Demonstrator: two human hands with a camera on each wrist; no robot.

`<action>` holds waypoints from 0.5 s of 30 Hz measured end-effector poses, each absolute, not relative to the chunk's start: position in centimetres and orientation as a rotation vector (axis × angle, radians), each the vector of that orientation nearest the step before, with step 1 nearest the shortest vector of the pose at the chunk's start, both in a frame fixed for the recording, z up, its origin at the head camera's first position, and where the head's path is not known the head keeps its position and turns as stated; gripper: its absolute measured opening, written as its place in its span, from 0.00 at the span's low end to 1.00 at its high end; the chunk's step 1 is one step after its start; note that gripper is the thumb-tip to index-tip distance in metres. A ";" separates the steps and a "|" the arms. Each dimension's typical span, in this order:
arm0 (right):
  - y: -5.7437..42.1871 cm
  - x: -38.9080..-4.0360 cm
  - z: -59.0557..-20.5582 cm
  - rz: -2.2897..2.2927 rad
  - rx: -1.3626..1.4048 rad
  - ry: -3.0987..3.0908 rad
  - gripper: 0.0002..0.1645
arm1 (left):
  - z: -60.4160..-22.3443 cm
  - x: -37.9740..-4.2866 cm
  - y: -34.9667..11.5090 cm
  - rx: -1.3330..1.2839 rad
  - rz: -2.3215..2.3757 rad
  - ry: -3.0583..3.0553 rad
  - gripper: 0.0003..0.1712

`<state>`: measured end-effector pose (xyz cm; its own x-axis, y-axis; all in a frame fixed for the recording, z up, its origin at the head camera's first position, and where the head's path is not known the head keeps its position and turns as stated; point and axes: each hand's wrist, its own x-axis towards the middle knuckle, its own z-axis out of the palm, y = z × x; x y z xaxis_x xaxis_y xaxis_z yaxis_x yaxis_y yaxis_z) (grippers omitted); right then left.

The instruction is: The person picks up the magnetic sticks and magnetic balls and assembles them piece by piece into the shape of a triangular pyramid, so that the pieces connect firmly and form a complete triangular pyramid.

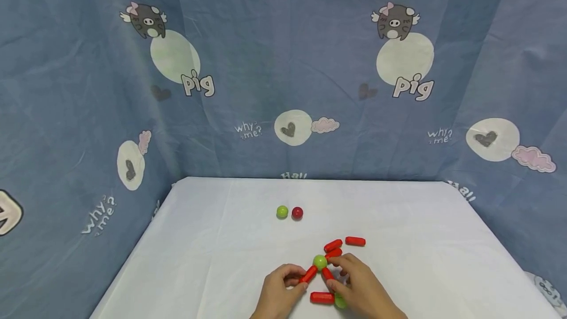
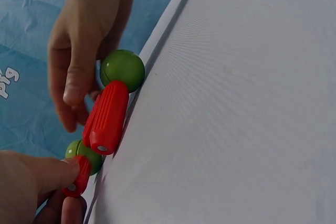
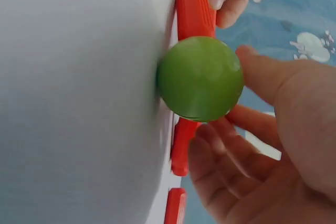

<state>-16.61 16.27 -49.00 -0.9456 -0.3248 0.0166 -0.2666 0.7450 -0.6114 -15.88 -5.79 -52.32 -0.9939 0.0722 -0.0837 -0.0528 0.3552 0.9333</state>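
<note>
My left hand (image 1: pixel 280 290) pinches a red ribbed rod (image 1: pixel 309 274) between thumb and fingers. That rod's far end meets a green ball (image 1: pixel 320 262), where a second red rod (image 1: pixel 327 273) also joins. Close to the second rod is my right hand (image 1: pixel 362 285), its fingers loosely bent and spread about the rod without a visible grip. Beneath it sits another green ball (image 1: pixel 340 302), partly covered in the head view, with a red rod (image 1: pixel 322 298) against its left side. In the right wrist view this nearer green ball (image 3: pixel 200 78) hides much of the rods behind it.
Beyond the hands lie loose red rods, one (image 1: pixel 333 245) slanted and one (image 1: pixel 355 241) to its right; another (image 1: pixel 334 253) lies by the far green ball. Farther back, a green ball (image 1: pixel 282 211) stands beside a dark red ball (image 1: pixel 297 213) on the white tabletop (image 1: pixel 230 240).
</note>
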 end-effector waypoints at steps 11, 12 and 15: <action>14.2 -18.7 -47.3 -0.703 -0.887 2.949 0.19 | -52.3 -15.8 -6.6 0.122 1.753 2.520 0.12; 14.0 -18.8 -47.3 -0.674 -0.910 2.937 0.18 | -52.3 -15.8 -6.6 0.130 1.754 2.515 0.12; 13.5 -18.9 -47.3 -0.612 -0.937 2.913 0.15 | -52.4 -15.6 -6.3 0.131 1.757 2.481 0.12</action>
<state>-18.93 13.50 -47.35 -0.8193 -0.5648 0.0983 -0.5566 0.7426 -0.3724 -15.62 -6.34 -52.38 -0.9915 0.1267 -0.0306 0.0132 0.3315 0.9434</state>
